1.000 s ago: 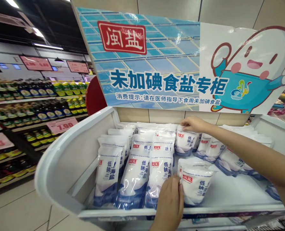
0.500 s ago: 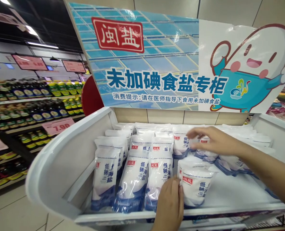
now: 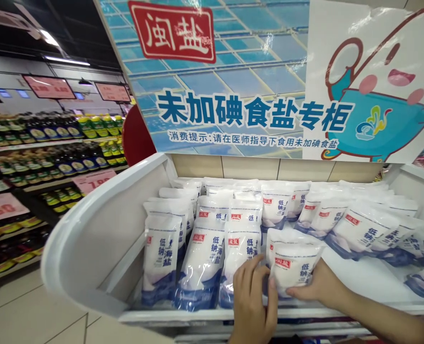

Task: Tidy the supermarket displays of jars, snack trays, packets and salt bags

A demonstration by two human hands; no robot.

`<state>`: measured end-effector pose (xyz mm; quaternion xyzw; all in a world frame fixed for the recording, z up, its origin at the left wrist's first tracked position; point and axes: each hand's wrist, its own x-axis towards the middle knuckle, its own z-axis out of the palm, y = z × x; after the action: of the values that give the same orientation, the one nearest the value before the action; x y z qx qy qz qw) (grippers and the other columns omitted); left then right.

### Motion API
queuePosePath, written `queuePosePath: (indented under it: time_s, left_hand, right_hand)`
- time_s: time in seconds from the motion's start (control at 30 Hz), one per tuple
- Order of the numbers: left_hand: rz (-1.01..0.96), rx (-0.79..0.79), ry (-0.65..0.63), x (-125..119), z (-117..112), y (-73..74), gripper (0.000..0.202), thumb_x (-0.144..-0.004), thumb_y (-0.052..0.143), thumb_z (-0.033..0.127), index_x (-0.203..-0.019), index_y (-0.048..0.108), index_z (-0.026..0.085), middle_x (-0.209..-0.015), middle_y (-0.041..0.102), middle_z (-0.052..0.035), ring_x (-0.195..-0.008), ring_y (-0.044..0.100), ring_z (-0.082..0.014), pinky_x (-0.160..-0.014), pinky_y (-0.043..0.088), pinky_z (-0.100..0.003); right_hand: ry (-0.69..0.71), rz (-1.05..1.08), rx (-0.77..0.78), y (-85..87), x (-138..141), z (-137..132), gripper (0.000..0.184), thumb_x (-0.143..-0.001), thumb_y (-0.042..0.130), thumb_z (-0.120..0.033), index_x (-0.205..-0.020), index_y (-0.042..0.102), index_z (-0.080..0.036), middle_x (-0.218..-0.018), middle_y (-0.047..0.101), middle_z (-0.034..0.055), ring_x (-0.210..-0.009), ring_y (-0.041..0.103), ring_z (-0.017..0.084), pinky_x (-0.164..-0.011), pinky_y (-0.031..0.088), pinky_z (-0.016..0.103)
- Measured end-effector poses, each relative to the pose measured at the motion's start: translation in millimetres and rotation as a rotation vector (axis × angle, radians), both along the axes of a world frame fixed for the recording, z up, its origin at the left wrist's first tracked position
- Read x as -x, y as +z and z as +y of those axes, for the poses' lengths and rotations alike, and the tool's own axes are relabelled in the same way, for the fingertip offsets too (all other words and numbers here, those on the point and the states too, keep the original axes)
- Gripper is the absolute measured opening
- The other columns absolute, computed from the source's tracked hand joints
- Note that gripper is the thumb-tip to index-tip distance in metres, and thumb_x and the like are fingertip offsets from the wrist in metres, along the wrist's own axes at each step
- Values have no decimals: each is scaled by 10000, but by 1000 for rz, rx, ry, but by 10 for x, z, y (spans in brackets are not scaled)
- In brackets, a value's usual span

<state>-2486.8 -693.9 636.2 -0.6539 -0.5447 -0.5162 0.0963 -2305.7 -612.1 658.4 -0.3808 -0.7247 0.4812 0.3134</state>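
Note:
A white-and-blue bag of salt (image 3: 296, 265) stands upright near the front of the white display bin. My right hand (image 3: 321, 286) is closed on its lower right side, thumb across the front and fingers hidden behind. Another bag (image 3: 274, 236) stands directly behind it, mostly covered. My left hand (image 3: 253, 291) is at the left of this bag, its thumb against or very near the bag's edge. Its fingers are loosely bent and apart, in front of a neighbouring bag (image 3: 238, 253), and I see nothing held in them.
Several rows of the same bags (image 3: 199, 258) stand at the left of the bin (image 3: 100, 229). More bags (image 3: 369, 229) lean at the back right. A large sign (image 3: 212, 81) rises behind. Shelves of bottles (image 3: 50, 157) are across the aisle at left.
My right hand has come down from the bags at the back to the front bag and gripped it. My left hand's fingers have loosened and spread a little. The view has moved slightly closer.

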Motion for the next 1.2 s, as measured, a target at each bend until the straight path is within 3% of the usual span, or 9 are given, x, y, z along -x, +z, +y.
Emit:
queuePosePath:
  time_s: [0.27,0.43,0.67,0.87,1.07,1.2]
  left_hand:
    - [-13,2,0,2,-25,24,193,-906,474,86,-1035,559,202,-1191,624,-124,-1136,568,-258,-914,467,-416]
    - [-10,7,5,-4,-28,19,181,-906,462,81,-992,558,208,-1155,636,-122,-1108,582,-254,-898,476,-416]
    - [9,6,-1,-20,-15,10,166,-900,463,81,-963,554,206,-1154,638,-119,-1095,588,-253,-894,477,-411]
    - [29,17,23,-56,8,14,162,-894,480,86,-952,572,205,-1157,645,-114,-1086,598,-252,-901,485,-409]
    - [44,16,16,-53,9,2,171,-900,476,78,-954,575,206,-1155,640,-122,-1100,589,-260,-894,488,-417]
    - [48,14,17,-48,11,-10,176,-903,474,71,-959,571,207,-1164,636,-117,-1105,585,-259,-902,481,-415]
  right_hand:
    - [-74,115,151,90,182,728,710,-418,957,-336,-1054,687,-173,-1073,745,111,-1081,671,370,-998,529,538]
    - [-55,127,196,109,386,1003,727,-409,963,-372,-1039,670,-157,-1095,737,128,-1096,666,360,-1006,527,524]
    - [51,130,231,108,237,1046,761,-491,941,-454,-1136,646,-178,-1120,732,112,-1141,650,340,-1033,514,529]
    - [97,182,216,5,366,1033,674,-554,926,-437,-1100,632,-172,-1145,723,115,-1121,658,329,-1016,528,505]
    - [-63,111,11,-139,335,951,951,-578,935,-410,-1335,390,-224,-1387,570,147,-1278,550,303,-1098,460,507]
    - [-43,74,55,-160,237,879,1011,-647,896,-454,-1404,260,-244,-1412,534,159,-1244,577,284,-1059,501,486]
